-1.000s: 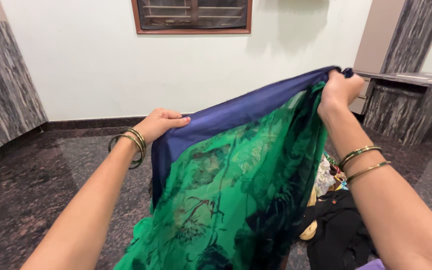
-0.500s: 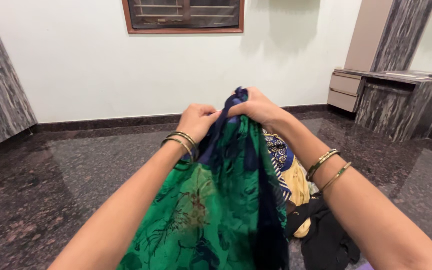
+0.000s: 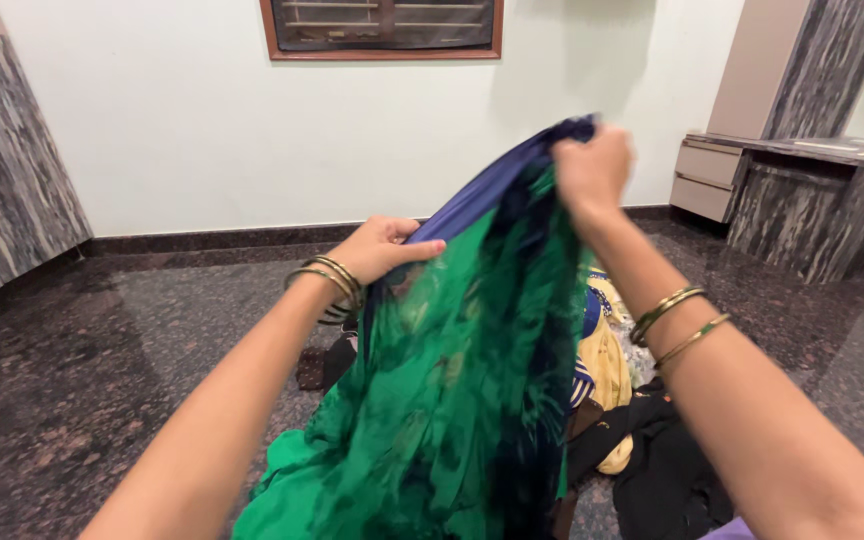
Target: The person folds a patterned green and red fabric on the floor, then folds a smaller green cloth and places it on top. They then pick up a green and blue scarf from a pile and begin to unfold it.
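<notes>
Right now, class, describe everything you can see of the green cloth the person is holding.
The green cloth looks thin and sheer, printed with dark patterns, with a navy blue border along its top edge. It hangs in loose folds, lifted above the dark stone floor. The left hand grips the border low; the right hand pinches it higher. Its lower end runs out of view.

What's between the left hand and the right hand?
In the head view, only the navy border of the green cloth runs from the left hand up to the right hand; both grip it.
</notes>
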`<state>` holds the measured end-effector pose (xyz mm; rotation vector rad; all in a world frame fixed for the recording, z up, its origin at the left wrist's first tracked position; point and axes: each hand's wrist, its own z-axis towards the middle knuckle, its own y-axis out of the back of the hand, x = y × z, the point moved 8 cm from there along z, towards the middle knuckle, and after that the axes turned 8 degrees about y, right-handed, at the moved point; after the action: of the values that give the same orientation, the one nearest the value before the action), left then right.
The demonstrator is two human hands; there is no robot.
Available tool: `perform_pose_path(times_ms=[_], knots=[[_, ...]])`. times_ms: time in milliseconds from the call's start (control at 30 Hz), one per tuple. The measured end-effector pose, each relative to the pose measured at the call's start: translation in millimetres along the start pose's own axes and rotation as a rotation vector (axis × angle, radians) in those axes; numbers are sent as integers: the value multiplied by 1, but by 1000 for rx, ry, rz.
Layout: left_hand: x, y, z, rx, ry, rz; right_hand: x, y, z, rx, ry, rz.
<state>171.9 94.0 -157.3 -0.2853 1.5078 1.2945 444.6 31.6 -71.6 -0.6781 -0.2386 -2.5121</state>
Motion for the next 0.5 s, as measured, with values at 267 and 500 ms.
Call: perform_pose_path(times_ms=[267,500], knots=[[-15,50,-30,-666,-191,626,-35,40,6,-189,-100,294],[-30,53,-50,-932,-18,1041,-18,36,7,-142,12,267]])
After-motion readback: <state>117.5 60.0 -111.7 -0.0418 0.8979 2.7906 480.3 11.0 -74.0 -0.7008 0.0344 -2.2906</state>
